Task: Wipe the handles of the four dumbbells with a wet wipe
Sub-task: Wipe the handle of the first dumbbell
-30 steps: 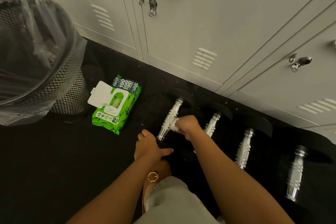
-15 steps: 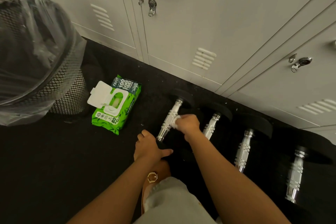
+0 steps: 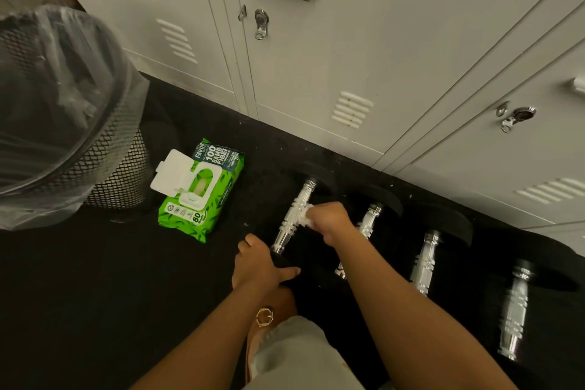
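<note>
Right hand (image 3: pixel 327 218): curled shut around a bunched white wipe (image 3: pixel 305 215), pressing it against the middle of the chrome handle (image 3: pixel 292 215) of the first dumbbell.
Left hand (image 3: pixel 261 264): lies flat with fingers together and thumb stretched out, resting on the near black end of that same dumbbell, just below and to the left of the right hand; it grips nothing.
First dumbbell: lies on the black floor (image 3: pixel 95 294), its handle running from the left hand's fingertips up past the right hand to its far black end by the lockers (image 3: pixel 380 41).
Second dumbbell (image 3: pixel 368 222): just to the right of the right hand, partly hidden behind the right wrist and forearm.
Third dumbbell (image 3: pixel 425 261): further right of the right forearm, apart from it.
Fourth dumbbell (image 3: pixel 514 310): furthest right, well apart from both hands, blurred.
Wipe pack (image 3: pixel 199 190): green, lid flipped open, on the floor up and to the left of the left hand, not touching it.
Bin (image 3: pixel 63 111): black mesh with a clear bag liner, far left of both hands, beyond the pack.
</note>
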`<state>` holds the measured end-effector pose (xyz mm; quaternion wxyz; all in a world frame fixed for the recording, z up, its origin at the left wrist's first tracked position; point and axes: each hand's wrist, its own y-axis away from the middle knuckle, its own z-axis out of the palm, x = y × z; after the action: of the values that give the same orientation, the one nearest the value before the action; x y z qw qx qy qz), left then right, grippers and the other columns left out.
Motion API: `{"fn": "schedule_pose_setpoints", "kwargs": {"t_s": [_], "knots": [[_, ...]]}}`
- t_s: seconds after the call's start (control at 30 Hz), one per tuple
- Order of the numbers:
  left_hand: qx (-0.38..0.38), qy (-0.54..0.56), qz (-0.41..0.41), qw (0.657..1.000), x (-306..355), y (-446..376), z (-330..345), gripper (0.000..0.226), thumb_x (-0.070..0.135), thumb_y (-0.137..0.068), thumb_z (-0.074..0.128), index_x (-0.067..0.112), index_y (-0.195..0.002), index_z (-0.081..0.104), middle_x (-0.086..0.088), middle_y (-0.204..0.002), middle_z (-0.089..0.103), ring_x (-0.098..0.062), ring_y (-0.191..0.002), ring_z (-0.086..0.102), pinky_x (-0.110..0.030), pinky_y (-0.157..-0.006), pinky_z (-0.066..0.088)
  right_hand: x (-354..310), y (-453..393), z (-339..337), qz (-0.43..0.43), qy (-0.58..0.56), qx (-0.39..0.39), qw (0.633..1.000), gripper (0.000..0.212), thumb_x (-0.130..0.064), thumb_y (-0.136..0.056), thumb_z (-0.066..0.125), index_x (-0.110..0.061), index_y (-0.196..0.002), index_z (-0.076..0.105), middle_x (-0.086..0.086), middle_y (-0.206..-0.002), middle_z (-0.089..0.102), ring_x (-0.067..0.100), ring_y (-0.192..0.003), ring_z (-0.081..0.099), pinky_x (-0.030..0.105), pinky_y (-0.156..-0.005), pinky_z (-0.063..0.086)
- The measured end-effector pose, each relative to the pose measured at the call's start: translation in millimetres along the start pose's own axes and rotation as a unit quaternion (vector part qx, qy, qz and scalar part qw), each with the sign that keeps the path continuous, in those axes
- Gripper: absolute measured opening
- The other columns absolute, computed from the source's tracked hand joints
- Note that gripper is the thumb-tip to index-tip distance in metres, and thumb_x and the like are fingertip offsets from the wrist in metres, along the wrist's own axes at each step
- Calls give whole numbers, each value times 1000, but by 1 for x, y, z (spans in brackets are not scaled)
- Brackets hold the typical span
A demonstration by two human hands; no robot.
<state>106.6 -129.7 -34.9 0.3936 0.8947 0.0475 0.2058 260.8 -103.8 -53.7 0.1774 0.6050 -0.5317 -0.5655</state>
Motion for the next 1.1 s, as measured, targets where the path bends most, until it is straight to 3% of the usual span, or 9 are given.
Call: {"fn": "schedule_pose_setpoints", "kwargs": {"t_s": [0.1, 0.17, 0.23, 0.33, 0.53, 0.67, 0.83, 0.97, 1.1], "knots": [[1, 5, 1, 1000, 0, -1, 0, 105, 48, -57, 87, 6, -132, 27, -15, -137, 35, -31, -126, 43, -42, -100, 46, -14, -7, -4, -13, -31, 33, 999, 15, -3, -82, 60, -9, -68, 60, 9, -82, 58, 24, -88, 57, 29, -73, 46], [3, 1, 5, 1000, 0, -1, 0, 104, 49, -57, 86, 6, -131, 27, -15, -137, 35, -32, -126, 43, -42, -100, 46, -13, 0, -4, -28, -70, 33, 997, 12, -5, -88, 56, -3, -90, 67, 6, -87, 59, 22, -89, 55, 31, -80, 46], [3, -1, 4, 1000, 0, 0, 0, 106, 49, -57, 86, 5, -133, 27, -16, -137, 35, -32, -127, 43, -42, -101, 45, -5, 9, -3, -27, -95, 16, 995, 24, -1, -90, 52, 6, -110, 63, 9, -91, 57, 22, -90, 54, 33, -89, 46], [3, -2, 3, 1000, 0, 0, 0, 107, 49, -57, 86, 4, -134, 26, -16, -138, 34, -32, -128, 42, -42, -102, 45, -6, 10, -4, -8, -115, -2, 993, 27, 3, -91, 50, 12, -114, 58, 14, -97, 58, 29, -98, 58, 36, -97, 46], [6, 1, 3, 1000, 0, 0, -1, 104, 50, -56, 86, 5, -130, 28, -15, -137, 36, -32, -127, 43, -42, -101, 45, 1, 7, 2, -27, -151, 3, 988, 29, -5, -94, 50, 6, -120, 57, 20, -119, 62, 31, -114, 57, 37, -102, 44], [7, -5, 2, 1000, 1, 1, -1, 104, 49, -57, 86, 6, -131, 28, -15, -137, 35, -31, -128, 43, -41, -101, 45, 5, 3, 2, -48, -107, -26, 993, 23, -1, -91, 51, 10, -106, 63, 25, -109, 66, 27, -98, 61, 35, -94, 46], [2, -8, 1, 1000, 0, -1, -1, 104, 50, -57, 86, 5, -131, 28, -15, -137, 36, -32, -128, 43, -42, -101, 45, 4, 6, 6, -46, -129, 8, 991, 21, -5, -93, 50, 3, -108, 63, 9, -95, 60, 21, -92, 54, 37, -96, 46], [6, -8, 5, 1000, 0, 1, 0, 105, 49, -58, 86, 5, -133, 27, -16, -139, 35, -32, -129, 42, -41, -103, 44, 31, 17, 16, -39, -55, -32, 997, 13, -6, -86, 59, 0, -85, 70, 20, -98, 70, 22, -85, 61, 41, -92, 50], [4, -10, 4, 1000, 1, 0, -1, 109, 50, -58, 86, 4, -135, 25, -17, -140, 33, -32, -130, 41, -42, -104, 43, 16, 5, 14, -50, -65, 24, 996, 25, -6, -84, 58, -15, -62, 65, 7, -73, 65, 18, -74, 60, 29, -71, 48]]}}
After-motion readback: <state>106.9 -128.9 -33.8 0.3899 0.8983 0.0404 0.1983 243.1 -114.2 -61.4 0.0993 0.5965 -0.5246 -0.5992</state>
